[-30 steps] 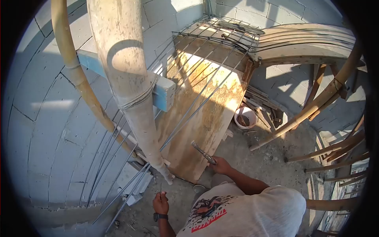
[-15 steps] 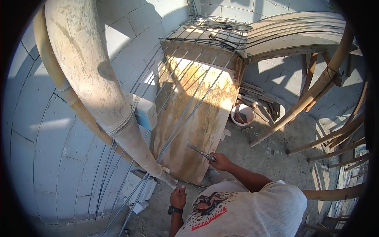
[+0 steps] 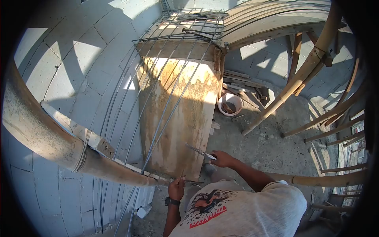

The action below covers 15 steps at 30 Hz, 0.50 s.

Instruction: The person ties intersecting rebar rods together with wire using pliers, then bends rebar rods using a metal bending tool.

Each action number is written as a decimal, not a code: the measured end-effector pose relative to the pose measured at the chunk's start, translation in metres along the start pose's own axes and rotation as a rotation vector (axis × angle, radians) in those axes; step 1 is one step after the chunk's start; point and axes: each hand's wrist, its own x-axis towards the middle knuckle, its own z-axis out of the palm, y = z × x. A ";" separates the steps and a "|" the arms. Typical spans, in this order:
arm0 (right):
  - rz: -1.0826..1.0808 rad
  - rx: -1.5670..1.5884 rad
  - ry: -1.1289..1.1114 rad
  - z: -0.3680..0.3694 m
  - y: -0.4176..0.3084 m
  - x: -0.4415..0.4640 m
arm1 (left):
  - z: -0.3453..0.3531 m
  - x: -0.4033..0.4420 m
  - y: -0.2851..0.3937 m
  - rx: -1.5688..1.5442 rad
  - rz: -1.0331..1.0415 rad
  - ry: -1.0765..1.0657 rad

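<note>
My left hand (image 3: 176,189), with a watch on its wrist, is closed close to the lower end of a thick bamboo pole (image 3: 118,170). Something small and thin seems to stick up from its fingers, too small to name. My right hand (image 3: 223,158) grips a slim metal hand tool (image 3: 197,150), its head pointing left over a stained plywood panel (image 3: 173,130); the exact kind does not show. Steel reinforcing bars (image 3: 162,132) run up across the panel on the left. A squared timber piece (image 3: 103,148) lies against the bamboo.
A pale bucket (image 3: 230,104) stands on the concrete floor beside scrap wood (image 3: 246,85). Bamboo props (image 3: 290,96) slant at the right under a curved form (image 3: 272,25). A grey block wall (image 3: 75,67) rises at the left. A rebar grid (image 3: 193,25) covers the top step.
The bamboo pole has swung down and left, now lying flatter across the lower left. My view has shifted slightly. My left hand is slightly higher; the right still holds the tool.
</note>
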 end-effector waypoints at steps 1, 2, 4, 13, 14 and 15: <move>0.090 0.127 -0.078 -0.002 0.002 -0.011 | -0.002 0.000 0.004 -0.012 -0.012 -0.024; 0.247 0.096 -0.142 0.004 0.026 -0.013 | -0.004 0.000 0.009 -0.020 -0.020 -0.047; 0.279 -0.173 -0.032 0.043 0.121 -0.011 | -0.010 0.000 0.002 -0.064 -0.036 -0.091; 0.834 0.077 0.190 0.211 0.228 -0.068 | -0.052 -0.027 -0.093 -0.099 0.049 -0.230; 0.847 0.096 0.218 0.221 0.239 -0.069 | -0.059 -0.031 -0.093 -0.033 -0.002 -0.257; 0.861 0.119 0.239 0.231 0.247 -0.070 | -0.067 -0.037 -0.096 0.039 -0.057 -0.284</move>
